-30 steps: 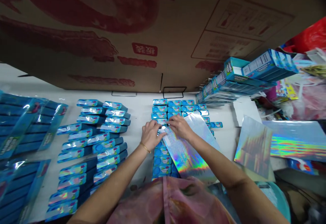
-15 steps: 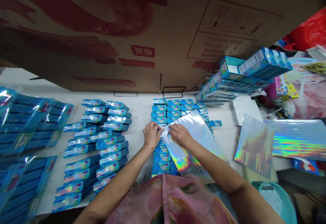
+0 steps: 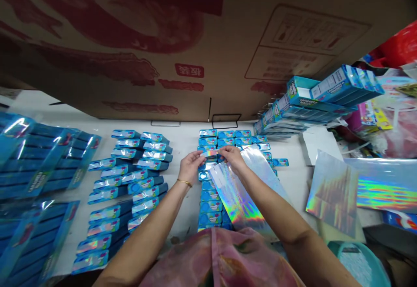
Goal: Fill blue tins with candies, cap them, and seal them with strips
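Note:
A small shiny rainbow-coloured sticker (image 3: 210, 152) stretches between my two hands, above rows of small blue boxes (image 3: 210, 206). Its left end is pinched by the fingers of my left hand (image 3: 193, 164), which has a thin gold bracelet at the wrist. My right hand (image 3: 232, 156) pinches the other end. Beneath the right hand and forearm lies a silvery holographic sheet (image 3: 241, 195), tilted across the boxes and covering part of them. The fingertips partly hide the sticker's ends.
A large cardboard box (image 3: 146, 91) stands along the back. More blue boxes (image 3: 143, 191) stand in columns to the left, beside blue display trays (image 3: 42, 165). Stacked display boxes (image 3: 312, 98) are at right, near other holographic sheets (image 3: 334, 191) and a teal bin (image 3: 365, 261).
Both hands have moved up off the holographic sheet's corner. The sticker is now held out between them, clear of the sheet. The view has shifted slightly.

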`<state>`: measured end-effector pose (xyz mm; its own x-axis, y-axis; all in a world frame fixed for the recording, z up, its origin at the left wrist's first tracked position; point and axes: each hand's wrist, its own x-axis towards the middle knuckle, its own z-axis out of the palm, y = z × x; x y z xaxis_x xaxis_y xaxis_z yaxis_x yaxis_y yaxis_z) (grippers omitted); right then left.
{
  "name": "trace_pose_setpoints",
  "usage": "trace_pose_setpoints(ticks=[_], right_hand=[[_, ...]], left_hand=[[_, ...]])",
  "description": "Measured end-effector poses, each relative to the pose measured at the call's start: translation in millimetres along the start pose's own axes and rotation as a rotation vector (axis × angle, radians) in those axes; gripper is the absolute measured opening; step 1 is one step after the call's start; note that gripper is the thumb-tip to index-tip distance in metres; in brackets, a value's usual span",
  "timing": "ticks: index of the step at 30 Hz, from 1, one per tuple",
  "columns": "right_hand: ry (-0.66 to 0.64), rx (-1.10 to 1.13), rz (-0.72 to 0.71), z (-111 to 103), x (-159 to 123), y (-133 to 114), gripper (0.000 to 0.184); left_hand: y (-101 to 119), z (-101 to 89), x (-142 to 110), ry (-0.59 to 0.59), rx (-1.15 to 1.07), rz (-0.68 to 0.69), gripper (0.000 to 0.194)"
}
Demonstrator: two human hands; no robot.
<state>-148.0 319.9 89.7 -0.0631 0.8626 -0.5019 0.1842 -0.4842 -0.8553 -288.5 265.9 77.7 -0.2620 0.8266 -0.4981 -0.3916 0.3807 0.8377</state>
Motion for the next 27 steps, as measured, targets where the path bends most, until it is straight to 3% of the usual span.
trace_pose_setpoints(ticks=[3,7,11,18,22,25,27], right_hand=[[0.117,-0.057,-0.122,16,14,9,0.019],[0.262,-0.320,-0.279,33,30,10,0.017],[0.319,-0.569,-0.348,40,39,6,0.018],[0.287,-0.883,-0.379,45,43,2,0.022],[0.275,-1.040,-0.425,44,34,1,0.024],[0.167,-1.220,-0.507,41,26,2,0.033],[0.066,-1.328,-0.548,39,23,2,0.037]], left_hand=[[3,-7.5,24,0.069,0.074,0.050,0.042],[3,-15.9,60,0.145,0.161,0.132,0.040],[-1,-19.9,84,0.203,0.214,0.153,0.040],[-15,-18.2,94,0.215,0.234,0.150,0.037],[-21,-15.7,93,0.206,0.319,0.218,0.035],[-24,-16.2,92,0.191,0.478,0.296,0.032],[-24,-18.7,92,0.094,0.602,0.350,0.030]])
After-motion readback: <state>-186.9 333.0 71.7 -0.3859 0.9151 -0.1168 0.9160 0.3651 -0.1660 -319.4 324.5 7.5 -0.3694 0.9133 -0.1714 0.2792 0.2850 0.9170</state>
